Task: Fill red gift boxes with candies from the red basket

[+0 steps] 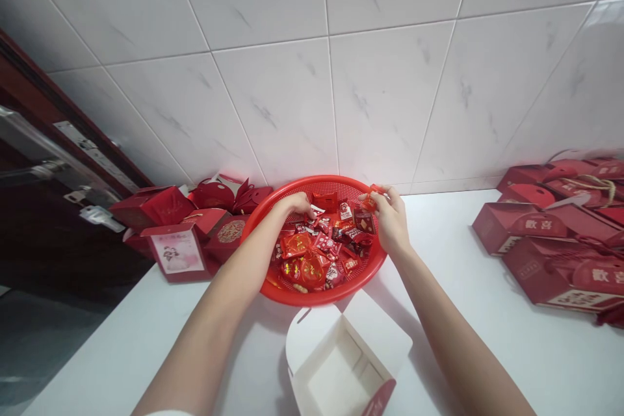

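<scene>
A red plastic basket (pixel 314 299) holds a heap of wrapped candies (pixel 312 247), mostly red, some with gold or white print. Reaching over the basket's left side, my left hand (pixel 296 203) has its fingers closed on a red-and-white wrapped candy (pixel 318 210) at the back of the heap. My right hand (pixel 392 221), at the right rim, pinches a small red wrapped candy (pixel 369 201) between its fingers. Just in front of the basket stands an open gift box (pixel 336 374), white inside with a red outer face, its flaps spread and nothing visible inside.
Several red gift boxes (pixel 170 250) cluster left of the basket, one with a picture on its face. More closed red boxes (pixel 550 266) with cords stand at the right of the white table (pixel 468 260). Behind rises a tiled wall (pixel 380 97); a dark door (pixel 49 208) is at left.
</scene>
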The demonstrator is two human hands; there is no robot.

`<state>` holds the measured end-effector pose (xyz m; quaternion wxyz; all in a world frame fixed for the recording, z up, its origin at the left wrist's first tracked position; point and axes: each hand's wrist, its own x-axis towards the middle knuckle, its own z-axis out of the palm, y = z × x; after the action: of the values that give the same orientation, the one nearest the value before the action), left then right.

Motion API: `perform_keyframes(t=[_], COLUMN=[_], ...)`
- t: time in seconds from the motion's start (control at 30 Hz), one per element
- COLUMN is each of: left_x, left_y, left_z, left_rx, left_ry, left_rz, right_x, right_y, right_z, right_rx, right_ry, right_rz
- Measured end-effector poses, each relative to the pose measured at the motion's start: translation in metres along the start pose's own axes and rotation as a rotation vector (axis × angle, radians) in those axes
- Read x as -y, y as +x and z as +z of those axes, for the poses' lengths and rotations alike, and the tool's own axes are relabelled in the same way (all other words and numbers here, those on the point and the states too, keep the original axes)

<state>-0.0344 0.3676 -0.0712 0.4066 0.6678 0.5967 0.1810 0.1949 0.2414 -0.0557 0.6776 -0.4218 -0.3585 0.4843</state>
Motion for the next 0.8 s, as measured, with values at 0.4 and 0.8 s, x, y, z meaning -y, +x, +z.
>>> perform_keyframes(t=[0.4,0.8], left_x=[-0.067,-0.062], left_y=[-0.045,-0.035], left_z=[0.017,0.034], left_rx=[0.164,0.013], left_ry=[-0.295,-0.337], left_rz=[0.289,0.219], right_x=[-0.005,-0.007], right_y=[0.003,0.004], right_z=[-0.002,-0.003], right_rx=[0.172,0.102], right_ry=[-0.101,-0.012], right_rz=[-0.088,-0.076])
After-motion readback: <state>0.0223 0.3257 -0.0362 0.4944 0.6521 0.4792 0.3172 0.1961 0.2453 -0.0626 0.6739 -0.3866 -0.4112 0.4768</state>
